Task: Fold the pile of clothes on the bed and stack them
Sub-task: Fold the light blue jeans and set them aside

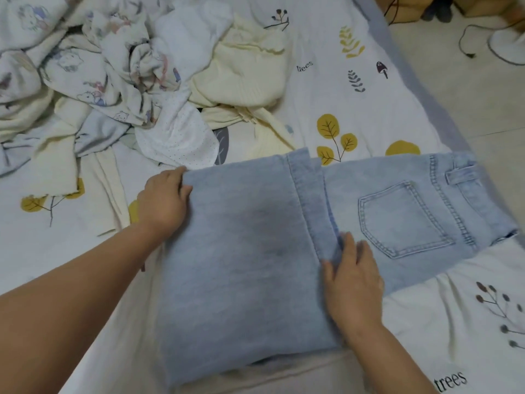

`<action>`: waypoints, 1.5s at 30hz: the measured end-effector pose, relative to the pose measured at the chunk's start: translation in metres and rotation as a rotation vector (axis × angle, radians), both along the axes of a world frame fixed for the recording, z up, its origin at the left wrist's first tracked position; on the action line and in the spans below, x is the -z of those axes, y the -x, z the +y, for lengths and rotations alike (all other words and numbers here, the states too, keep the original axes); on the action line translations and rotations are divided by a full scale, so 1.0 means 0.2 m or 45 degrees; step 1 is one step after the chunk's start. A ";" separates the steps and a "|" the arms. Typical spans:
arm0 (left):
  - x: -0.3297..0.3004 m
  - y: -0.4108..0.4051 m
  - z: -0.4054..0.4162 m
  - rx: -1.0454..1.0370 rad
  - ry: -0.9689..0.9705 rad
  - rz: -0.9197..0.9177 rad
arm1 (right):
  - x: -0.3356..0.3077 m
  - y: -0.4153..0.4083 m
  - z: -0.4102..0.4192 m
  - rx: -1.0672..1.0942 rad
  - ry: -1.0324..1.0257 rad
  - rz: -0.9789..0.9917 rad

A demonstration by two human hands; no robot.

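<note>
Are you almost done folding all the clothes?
Not nearly. No finished stack shows yet. In hand: the light blue jeans, legs already folded over; the left hand grips the folded edge and the right hand presses the hems flat. Left: the crumpled pile of clothes on the bed sheet.

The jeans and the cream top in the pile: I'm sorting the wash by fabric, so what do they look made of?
The jeans look like light-washed denim, matte, with contrast stitching round the back pocket. The cream top looks like a soft ribbed knit, judging by its fine parallel lines and frilled edge; whether cotton or a blend cannot be told.
</note>
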State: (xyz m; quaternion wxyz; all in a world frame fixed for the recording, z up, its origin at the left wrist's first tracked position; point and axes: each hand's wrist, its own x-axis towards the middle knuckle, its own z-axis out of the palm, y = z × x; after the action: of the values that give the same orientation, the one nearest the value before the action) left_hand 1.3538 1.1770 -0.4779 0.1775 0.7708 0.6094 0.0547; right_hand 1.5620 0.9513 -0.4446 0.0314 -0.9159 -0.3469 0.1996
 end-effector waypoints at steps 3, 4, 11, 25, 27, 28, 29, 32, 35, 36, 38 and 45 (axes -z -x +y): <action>-0.03 -0.02 0.06 -0.010 0.011 -0.045 | -0.01 -0.05 0.04 0.124 0.053 0.164; -0.05 -0.02 0.08 -0.021 0.006 -0.048 | -0.02 -0.06 0.05 0.140 0.032 0.243; -0.09 0.03 0.10 -0.069 -0.102 0.248 | 0.00 -0.06 0.07 0.092 -0.148 0.403; 0.02 -0.52 -0.94 0.857 0.092 0.157 | 0.05 -0.67 -0.24 1.264 -0.677 0.390; 0.03 -0.52 -0.98 0.901 0.103 0.236 | 0.04 -0.77 -0.25 1.362 -0.766 0.584; 0.03 -0.52 -0.99 0.912 0.106 0.247 | 0.03 -0.80 -0.24 1.414 -0.827 0.696; 0.03 -0.52 -0.98 0.921 0.115 0.271 | 0.01 -0.82 -0.22 1.477 -0.895 0.846; 0.01 -0.51 -0.98 0.941 0.200 0.313 | -0.06 -0.84 -0.18 1.572 -1.028 1.287; 0.03 -0.45 -0.96 1.006 0.269 0.154 | -0.13 -0.84 -0.16 1.496 -1.095 1.405; 0.03 -0.42 -0.95 0.983 0.327 0.063 | -0.16 -0.83 -0.15 1.451 -1.148 1.387; 0.01 -0.37 -0.91 0.806 0.503 -0.134 | -0.23 -0.79 -0.11 1.297 -1.274 1.325; -0.28 -0.21 -0.55 -0.271 1.044 -1.116 | -0.45 -0.36 0.00 0.550 -1.475 0.695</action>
State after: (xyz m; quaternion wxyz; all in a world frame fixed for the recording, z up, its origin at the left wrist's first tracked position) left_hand 1.3965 1.0673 -0.4228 0.6879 0.4801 0.5246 0.1452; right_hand 1.6330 0.9523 -0.3555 0.6432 -0.7166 -0.1867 0.1949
